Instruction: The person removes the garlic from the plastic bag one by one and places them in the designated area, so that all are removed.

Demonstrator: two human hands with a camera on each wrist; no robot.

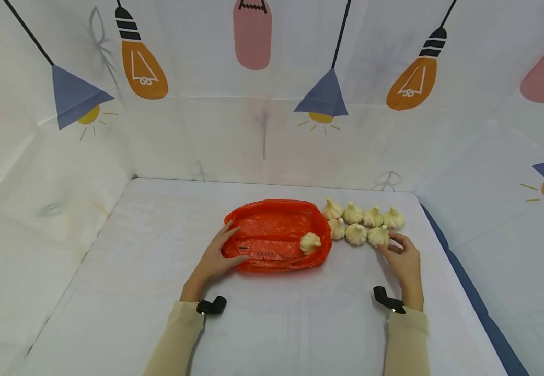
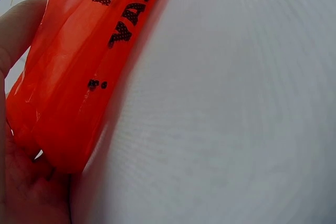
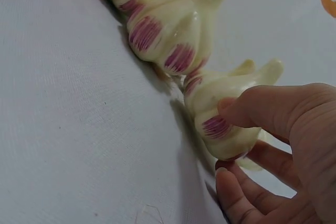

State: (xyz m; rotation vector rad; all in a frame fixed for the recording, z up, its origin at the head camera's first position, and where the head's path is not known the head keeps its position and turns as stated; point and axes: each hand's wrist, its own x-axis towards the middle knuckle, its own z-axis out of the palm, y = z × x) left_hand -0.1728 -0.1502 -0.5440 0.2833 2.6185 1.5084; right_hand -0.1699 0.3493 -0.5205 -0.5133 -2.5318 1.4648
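A red plastic bag (image 1: pixel 272 230) lies spread on the table with its mouth facing up and its rim rolled outward. My left hand (image 1: pixel 215 258) holds the bag's left end, thumb at the near rim and fingers along the far side. Inside the bag, toward its right end, rests one garlic bulb (image 1: pixel 310 243). To the right, my right hand (image 1: pixel 403 260) pinches a garlic bulb (image 3: pixel 215 121) between thumb and fingers, at the right end of the near row. Purple streaks mark its pale skin. Beside it sits another garlic bulb (image 3: pixel 173 30) of that row.
Behind the near row runs a far row of garlic bulbs (image 1: pixel 372 216), close against the bag's right side. The white table (image 1: pixel 290 324) meets a lamp-printed cloth backdrop (image 1: pixel 224 141) at the back. A dark blue strip (image 1: pixel 460 277) borders the table's right edge.
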